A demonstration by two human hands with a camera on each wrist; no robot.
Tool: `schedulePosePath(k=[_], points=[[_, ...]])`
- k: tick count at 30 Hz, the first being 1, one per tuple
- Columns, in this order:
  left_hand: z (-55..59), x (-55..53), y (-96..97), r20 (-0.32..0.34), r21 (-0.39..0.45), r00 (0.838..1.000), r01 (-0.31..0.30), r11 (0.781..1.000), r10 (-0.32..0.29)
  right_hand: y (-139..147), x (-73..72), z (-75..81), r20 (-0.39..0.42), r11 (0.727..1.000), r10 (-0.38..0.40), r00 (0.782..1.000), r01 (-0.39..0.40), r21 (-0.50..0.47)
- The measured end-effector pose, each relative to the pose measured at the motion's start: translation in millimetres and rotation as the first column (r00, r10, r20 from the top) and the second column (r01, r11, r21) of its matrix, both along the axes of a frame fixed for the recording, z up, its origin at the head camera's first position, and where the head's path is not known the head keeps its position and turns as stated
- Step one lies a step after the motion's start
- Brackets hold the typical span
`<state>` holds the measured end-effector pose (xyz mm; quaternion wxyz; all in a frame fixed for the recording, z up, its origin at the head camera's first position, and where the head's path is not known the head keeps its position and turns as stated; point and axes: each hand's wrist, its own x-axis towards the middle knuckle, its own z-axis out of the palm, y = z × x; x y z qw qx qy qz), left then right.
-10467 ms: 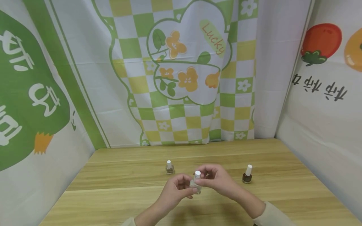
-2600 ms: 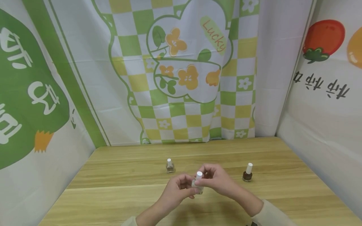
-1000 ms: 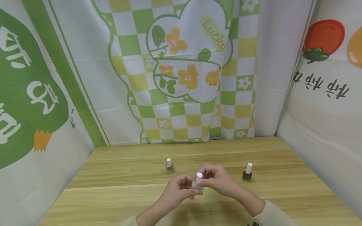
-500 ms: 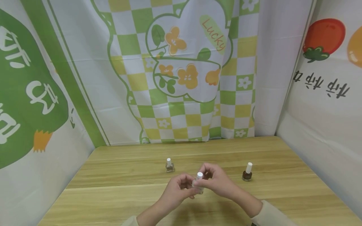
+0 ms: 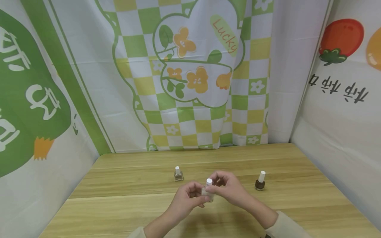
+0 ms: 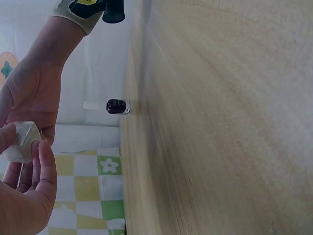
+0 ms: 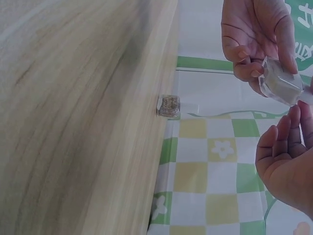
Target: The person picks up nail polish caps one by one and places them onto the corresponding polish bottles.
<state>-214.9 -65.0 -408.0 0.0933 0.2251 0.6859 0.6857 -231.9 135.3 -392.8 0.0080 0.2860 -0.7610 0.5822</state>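
A nail polish bottle (image 5: pixel 207 193) with pale whitish contents and a white cap (image 5: pixel 209 181) is held up over the wooden table by both hands. My left hand (image 5: pixel 187 199) grips its glass body between thumb and fingers. At the cap, my right hand (image 5: pixel 228 189) pinches with thumb and fingers, partly covering it. The right wrist view shows the bottle's glass body (image 7: pixel 281 84) tilted between the hands, with the cap mostly cut off at the edge. In the left wrist view the bottle's bottom (image 6: pixel 24 142) faces the camera.
Beyond the left hand stands a nail polish bottle with brownish glitter (image 5: pixel 178 176). A dark nail polish bottle (image 5: pixel 260 184) with a tall white cap stands to the right. Printed curtains (image 5: pixel 190 132) hang behind the wooden table (image 5: pixel 125 211) and along its sides.
Both hands keep their hold on the pale bottle. It has risen very slightly in the last half second, and the right hand's fingers have shifted a little around the cap. Both standing bottles stay put.
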Motion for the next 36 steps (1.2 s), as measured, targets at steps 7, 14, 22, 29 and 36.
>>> schedulePosePath(k=[7, 14, 22, 29, 36], points=[[1.8, -1.8, 0.3, -0.008, -0.025, 1.000, -0.013, 1.000, 0.012, 0, 0.3, 3.3, 0.003, 0.999, 0.018, 1.000, -0.018, -0.027], [3.0, -4.9, 2.6, -0.036, -0.052, 0.998, -0.054, 0.997, 0.052, 1, -1.2, 3.5, -0.058, 0.999, -0.001, 0.998, -0.001, -0.034], [3.7, -9.1, 4.1, -0.044, -0.083, 0.997, -0.072, 0.994, 0.069, 2, -2.7, 4.7, -0.065, 0.998, -0.044, 0.997, 0.042, -0.037], [7.0, -10.9, 6.9, -0.083, -0.101, 0.993, -0.091, 0.991, 0.083, 3, -3.6, 6.4, -0.034, 0.998, -0.031, 0.999, 0.029, -0.055], [7.5, -15.3, 10.9, -0.101, -0.113, 0.990, -0.112, 0.987, 0.101, 6, -7.0, 5.5, 0.032, 0.997, -0.036, 0.999, 0.039, -0.070]])
